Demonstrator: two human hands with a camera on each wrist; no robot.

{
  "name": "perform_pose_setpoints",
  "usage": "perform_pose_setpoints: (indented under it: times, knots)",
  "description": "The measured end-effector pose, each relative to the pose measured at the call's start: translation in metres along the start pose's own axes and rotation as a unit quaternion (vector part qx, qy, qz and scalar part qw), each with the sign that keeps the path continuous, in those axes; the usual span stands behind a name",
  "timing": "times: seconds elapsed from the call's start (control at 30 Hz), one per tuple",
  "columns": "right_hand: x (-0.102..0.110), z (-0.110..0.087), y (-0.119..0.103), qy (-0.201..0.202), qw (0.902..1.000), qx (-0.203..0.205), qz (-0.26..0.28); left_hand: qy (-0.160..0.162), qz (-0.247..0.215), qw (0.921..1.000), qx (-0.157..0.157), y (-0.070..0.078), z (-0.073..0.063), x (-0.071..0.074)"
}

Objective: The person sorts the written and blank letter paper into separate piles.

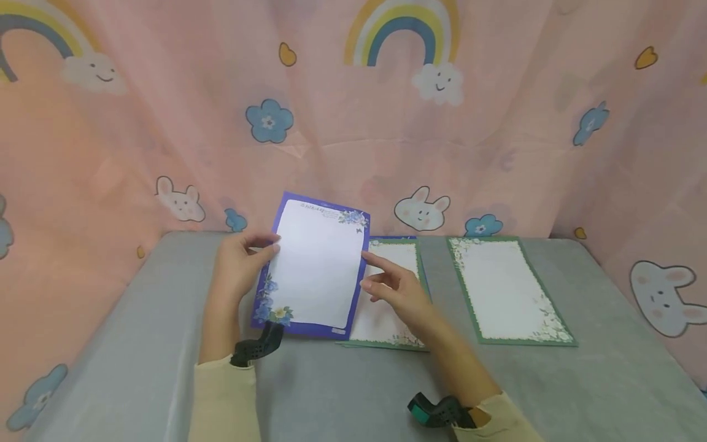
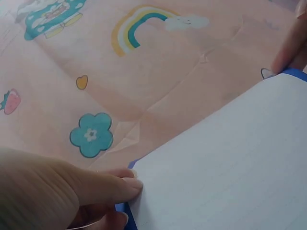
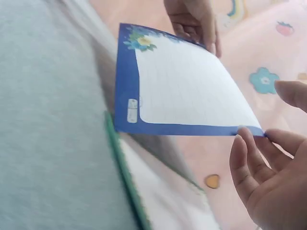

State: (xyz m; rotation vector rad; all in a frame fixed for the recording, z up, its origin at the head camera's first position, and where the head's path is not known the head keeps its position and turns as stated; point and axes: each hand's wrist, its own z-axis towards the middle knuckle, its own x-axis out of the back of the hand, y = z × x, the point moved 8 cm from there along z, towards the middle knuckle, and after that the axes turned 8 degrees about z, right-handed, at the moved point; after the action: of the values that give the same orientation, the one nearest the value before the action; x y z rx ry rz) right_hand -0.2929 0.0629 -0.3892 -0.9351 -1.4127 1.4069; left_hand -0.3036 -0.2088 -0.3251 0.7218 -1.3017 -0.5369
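Note:
My left hand (image 1: 234, 264) pinches a sheet of blue-bordered floral stationery paper (image 1: 317, 270) by its left edge, thumb on the front. The sheet is raised and tilted, with a white writing area and blue flowers at two corners. Fingertips of my right hand (image 1: 400, 294) touch its right edge. In the right wrist view one digit of the right hand (image 3: 273, 177) stands apart from the sheet. The left wrist view shows the left thumb (image 2: 112, 189) over the paper's margin. Behind the raised sheet, green-bordered floral sheets (image 1: 394, 270) lie on the table, partly covered.
Another green-bordered sheet (image 1: 510, 288) lies flat to the right. Grey cloth covers the table (image 1: 331, 393). A pink curtain (image 1: 342, 153) with rainbows, rabbits and flowers hangs behind it. Under the overlapped green sheets a thin blue edge (image 1: 394, 237) shows at the back.

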Motion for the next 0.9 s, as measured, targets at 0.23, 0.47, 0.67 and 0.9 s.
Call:
perform_pose_setpoints:
  times: [0.23, 0.47, 0.67, 0.9]
  knots:
    - [-0.028, 0.001, 0.022, -0.04, 0.9986, -0.033, 0.013, -0.02, 0.058, 0.9975, 0.036, -0.017, 0.002, -0.006]
    - [-0.044, 0.0, 0.033, -0.07, 0.9965, -0.037, 0.025, -0.022, 0.076, 0.9953, 0.056, -0.03, 0.003, -0.009]
    - [-0.052, 0.003, 0.035, -0.084, 0.9956, -0.028, 0.033, -0.021, 0.084, 0.9944, 0.062, -0.041, 0.007, -0.01]
    - [-0.055, 0.006, 0.041, -0.08, 0.996, -0.03, 0.028, -0.019, 0.088, 0.9937, 0.066, -0.05, 0.011, -0.013]
